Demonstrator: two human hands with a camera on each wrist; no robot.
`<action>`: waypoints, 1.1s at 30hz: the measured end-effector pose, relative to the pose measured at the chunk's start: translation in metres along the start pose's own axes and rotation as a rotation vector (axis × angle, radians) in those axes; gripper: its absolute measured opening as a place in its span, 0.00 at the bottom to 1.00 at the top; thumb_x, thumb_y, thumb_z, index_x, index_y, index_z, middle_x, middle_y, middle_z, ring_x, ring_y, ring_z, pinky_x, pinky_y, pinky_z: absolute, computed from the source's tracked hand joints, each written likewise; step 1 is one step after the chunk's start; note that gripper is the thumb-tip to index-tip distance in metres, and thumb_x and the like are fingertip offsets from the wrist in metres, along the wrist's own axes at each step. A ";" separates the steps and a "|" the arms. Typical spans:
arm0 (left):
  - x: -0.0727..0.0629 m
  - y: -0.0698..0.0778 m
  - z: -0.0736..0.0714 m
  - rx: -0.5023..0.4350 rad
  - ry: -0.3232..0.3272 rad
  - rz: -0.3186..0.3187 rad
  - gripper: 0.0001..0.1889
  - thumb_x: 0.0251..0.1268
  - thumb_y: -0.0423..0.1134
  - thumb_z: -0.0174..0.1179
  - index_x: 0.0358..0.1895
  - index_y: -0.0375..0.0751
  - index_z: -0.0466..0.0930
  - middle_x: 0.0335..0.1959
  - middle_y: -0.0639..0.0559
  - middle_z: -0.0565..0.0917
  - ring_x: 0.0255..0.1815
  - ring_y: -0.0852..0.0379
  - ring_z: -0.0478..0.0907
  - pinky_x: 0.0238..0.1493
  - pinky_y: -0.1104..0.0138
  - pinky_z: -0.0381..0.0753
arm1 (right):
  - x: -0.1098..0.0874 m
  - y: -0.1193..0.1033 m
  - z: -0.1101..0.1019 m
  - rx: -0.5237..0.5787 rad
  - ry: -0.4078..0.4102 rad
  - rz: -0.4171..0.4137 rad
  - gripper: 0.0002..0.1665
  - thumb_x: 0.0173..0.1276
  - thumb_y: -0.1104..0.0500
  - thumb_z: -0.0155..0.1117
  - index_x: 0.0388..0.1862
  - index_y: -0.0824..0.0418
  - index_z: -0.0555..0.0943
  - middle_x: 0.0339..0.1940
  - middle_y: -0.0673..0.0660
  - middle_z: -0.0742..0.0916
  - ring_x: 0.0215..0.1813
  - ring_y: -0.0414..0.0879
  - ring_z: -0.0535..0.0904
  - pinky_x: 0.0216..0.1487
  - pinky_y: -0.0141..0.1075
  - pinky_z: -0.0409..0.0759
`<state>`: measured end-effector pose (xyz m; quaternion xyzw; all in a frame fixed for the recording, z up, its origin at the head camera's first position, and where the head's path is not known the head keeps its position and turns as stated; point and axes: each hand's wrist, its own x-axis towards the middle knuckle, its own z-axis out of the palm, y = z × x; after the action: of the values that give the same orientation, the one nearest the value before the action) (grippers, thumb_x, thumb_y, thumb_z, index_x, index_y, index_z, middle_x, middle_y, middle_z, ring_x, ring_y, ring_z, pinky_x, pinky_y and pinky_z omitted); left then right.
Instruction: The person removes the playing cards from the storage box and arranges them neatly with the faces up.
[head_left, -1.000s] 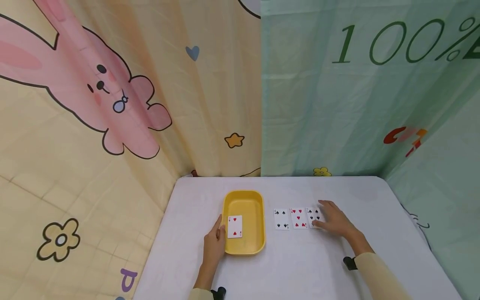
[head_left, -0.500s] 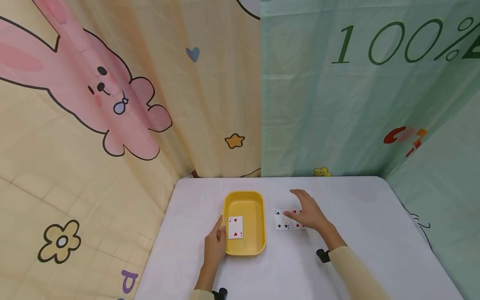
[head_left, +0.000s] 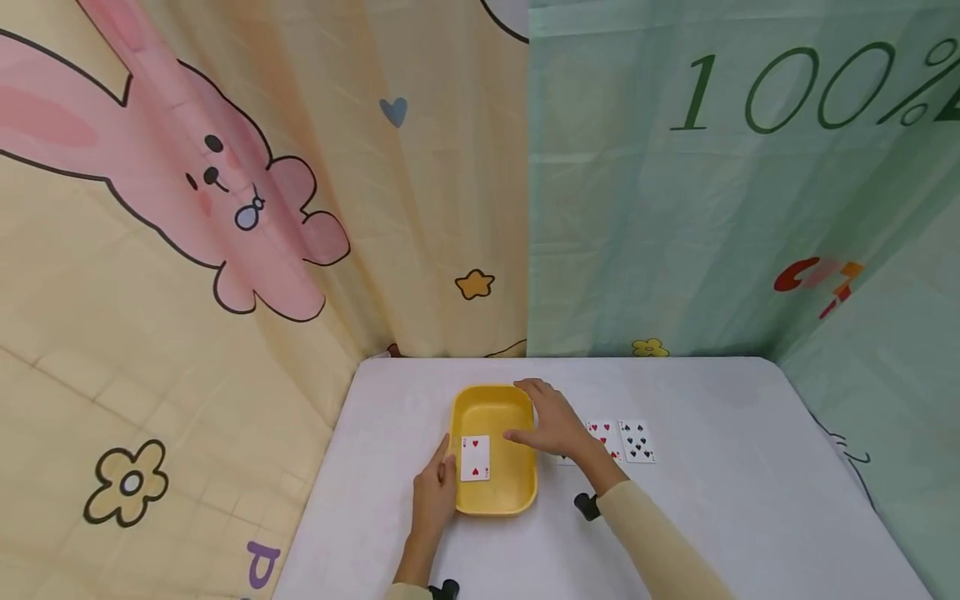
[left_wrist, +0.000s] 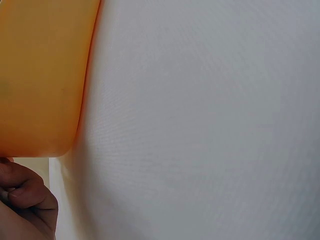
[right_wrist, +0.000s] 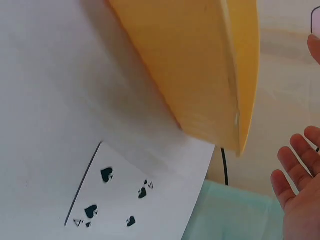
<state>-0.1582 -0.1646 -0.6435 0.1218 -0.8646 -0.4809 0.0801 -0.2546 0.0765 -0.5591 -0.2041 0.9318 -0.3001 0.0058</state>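
In the head view my left hand (head_left: 435, 497) holds the left rim of a yellow tray (head_left: 513, 487); the left wrist view shows curled fingers (left_wrist: 27, 192) at the tray's edge. A two of hearts (head_left: 475, 458) lies face up inside, on the left. My right hand (head_left: 557, 425) hovers at the tray's right rim, thumb and fingers spread, nothing between them. Under its wrist a four of spades (right_wrist: 112, 192) lies on the table, mostly hidden in the head view. Beside it are a hearts card (head_left: 603, 432), partly covered by the forearm, and a spades card (head_left: 637, 442).
A white-covered table (head_left: 720, 517) carries the tray and the row of cards. Behind it hang a cream curtain (head_left: 420, 208) with cartoon prints and a green curtain (head_left: 637, 233). Black wrist straps (head_left: 587, 506) sit at both cuffs.
My right hand has swept left from the spades card at the row's right end, across the cards, to the tray's right rim. The left hand and the cards stay in place.
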 end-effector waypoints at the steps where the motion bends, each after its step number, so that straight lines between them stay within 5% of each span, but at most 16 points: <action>1: 0.001 0.000 0.000 -0.002 0.001 0.002 0.25 0.80 0.44 0.55 0.77 0.57 0.70 0.18 0.55 0.67 0.18 0.60 0.64 0.21 0.72 0.65 | 0.003 -0.004 0.004 -0.002 -0.005 -0.015 0.57 0.55 0.27 0.74 0.77 0.54 0.69 0.76 0.57 0.74 0.72 0.57 0.73 0.72 0.57 0.72; 11: 0.000 -0.003 0.000 -0.003 -0.002 0.009 0.25 0.80 0.44 0.56 0.76 0.56 0.71 0.18 0.57 0.67 0.17 0.62 0.63 0.20 0.72 0.65 | 0.019 -0.027 0.042 -0.027 -0.101 -0.078 0.56 0.54 0.34 0.78 0.76 0.58 0.70 0.75 0.59 0.74 0.74 0.58 0.71 0.74 0.55 0.69; 20: 0.000 0.002 -0.003 -0.006 -0.010 -0.001 0.25 0.80 0.43 0.56 0.76 0.55 0.71 0.17 0.58 0.66 0.16 0.63 0.62 0.19 0.72 0.63 | 0.027 -0.028 0.077 -0.149 -0.208 -0.062 0.61 0.47 0.28 0.78 0.76 0.55 0.71 0.75 0.57 0.74 0.73 0.54 0.71 0.76 0.53 0.68; 33: -0.001 0.003 -0.004 -0.004 -0.009 0.012 0.25 0.80 0.43 0.56 0.76 0.54 0.71 0.18 0.58 0.66 0.17 0.63 0.63 0.21 0.72 0.64 | 0.024 -0.026 0.086 -0.324 -0.318 -0.059 0.65 0.42 0.22 0.78 0.73 0.56 0.72 0.73 0.55 0.75 0.71 0.52 0.71 0.78 0.53 0.64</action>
<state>-0.1571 -0.1657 -0.6389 0.1141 -0.8647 -0.4826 0.0793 -0.2556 -0.0001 -0.6120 -0.2743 0.9488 -0.1106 0.1107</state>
